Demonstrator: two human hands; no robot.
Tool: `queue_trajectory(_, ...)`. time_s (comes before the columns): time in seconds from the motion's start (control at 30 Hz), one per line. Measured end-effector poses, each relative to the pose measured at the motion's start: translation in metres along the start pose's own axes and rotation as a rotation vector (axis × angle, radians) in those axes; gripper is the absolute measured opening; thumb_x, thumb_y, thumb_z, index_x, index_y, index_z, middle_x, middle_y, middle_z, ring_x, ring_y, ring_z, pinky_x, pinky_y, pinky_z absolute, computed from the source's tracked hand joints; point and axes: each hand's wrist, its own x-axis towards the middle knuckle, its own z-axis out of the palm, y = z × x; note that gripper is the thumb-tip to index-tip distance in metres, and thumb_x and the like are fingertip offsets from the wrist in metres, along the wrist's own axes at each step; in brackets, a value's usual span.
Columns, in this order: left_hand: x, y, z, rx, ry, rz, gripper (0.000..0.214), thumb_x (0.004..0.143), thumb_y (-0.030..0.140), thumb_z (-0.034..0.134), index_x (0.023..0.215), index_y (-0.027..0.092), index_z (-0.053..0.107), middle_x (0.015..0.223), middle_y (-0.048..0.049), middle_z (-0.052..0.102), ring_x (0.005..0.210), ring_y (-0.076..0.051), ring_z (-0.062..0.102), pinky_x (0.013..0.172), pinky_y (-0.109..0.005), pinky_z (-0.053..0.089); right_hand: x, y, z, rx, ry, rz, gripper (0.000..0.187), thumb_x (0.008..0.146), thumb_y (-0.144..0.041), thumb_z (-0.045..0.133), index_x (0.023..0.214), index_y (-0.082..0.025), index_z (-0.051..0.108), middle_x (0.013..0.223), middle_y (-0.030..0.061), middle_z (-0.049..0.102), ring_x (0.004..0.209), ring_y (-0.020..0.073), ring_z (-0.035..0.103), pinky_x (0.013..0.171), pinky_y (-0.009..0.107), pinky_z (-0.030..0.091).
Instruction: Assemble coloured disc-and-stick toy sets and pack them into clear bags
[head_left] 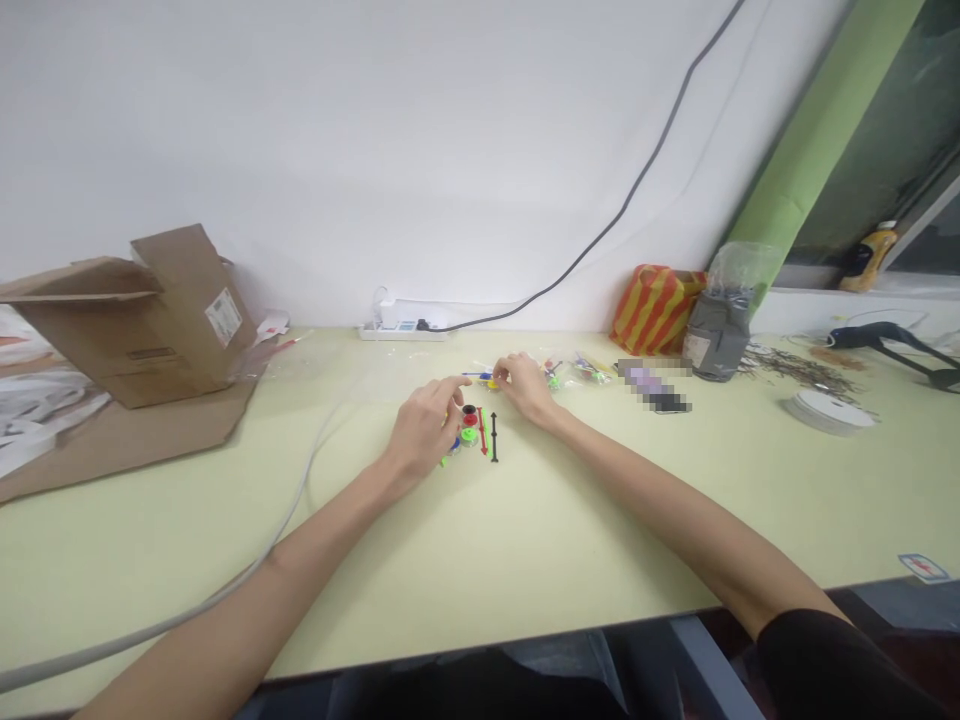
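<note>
Left hand (426,428) curves, grip unclear, beside round plastic discs (469,435) and slender arrows (494,438).

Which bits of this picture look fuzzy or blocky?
In the head view, the small coloured pieces beside the right hand look fuzzy; a blocky patch hides something in front of the striped bag; the black arrow looks clearer.

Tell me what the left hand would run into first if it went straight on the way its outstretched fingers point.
Probably the small blue and yellow plastic-looking pieces by the right hand, then that hand itself; depth is unclear, so the left hand might pass above the pieces.
</note>
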Motion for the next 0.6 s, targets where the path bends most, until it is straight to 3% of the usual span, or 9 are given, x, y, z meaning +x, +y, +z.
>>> queue_trajectory(0.13,0.003,-0.009,-0.001,0.06,-0.037,0.003,0.031,0.087,0.006,0.039,0.093,0.021,0.065,0.098,-0.0063,0.067,0.093,-0.022,0.061,0.084,-0.038,0.048,-0.022,-0.009,-0.012,0.123,0.043,-0.076,0.015,0.095,-0.015,0.055,0.094,-0.018,0.071,0.091,0.0063,0.067,0.094,0.0223,0.054,0.087,0.034,0.038)
queue_trajectory(0.27,0.004,-0.013,0.001,0.097,-0.079,0.006,0.036,0.079,-0.001,0.038,0.086,0.021,0.065,0.097,-0.0066,0.066,0.097,-0.024,0.06,0.085,-0.041,0.048,-0.037,-0.02,-0.014,0.165,-0.053,-0.153,0.021,0.098,-0.02,0.054,0.103,-0.021,0.074,0.101,0.0082,0.067,0.099,0.0229,0.054,0.09,0.035,0.038)
queue_trajectory(0.47,0.003,-0.015,0.001,0.092,-0.038,-0.005,0.037,0.077,-0.003,0.037,0.09,0.022,0.061,0.099,-0.0054,0.065,0.097,-0.024,0.058,0.085,-0.04,0.047,-0.006,-0.032,0.002,0.14,-0.209,-0.197,0.012,0.092,-0.022,0.067,0.094,-0.021,0.078,0.091,0.0074,0.068,0.095,0.0226,0.054,0.085,0.033,0.039)
queue_trajectory(0.6,0.004,-0.014,0.0,0.09,-0.026,-0.006,0.035,0.078,-0.001,0.039,0.092,0.021,0.061,0.098,-0.0062,0.065,0.097,-0.025,0.058,0.086,-0.041,0.047,0.006,-0.035,0.005,0.059,-0.226,-0.222,0.014,0.092,-0.02,0.065,0.085,-0.019,0.077,0.088,0.0085,0.068,0.094,0.0231,0.053,0.083,0.033,0.037)
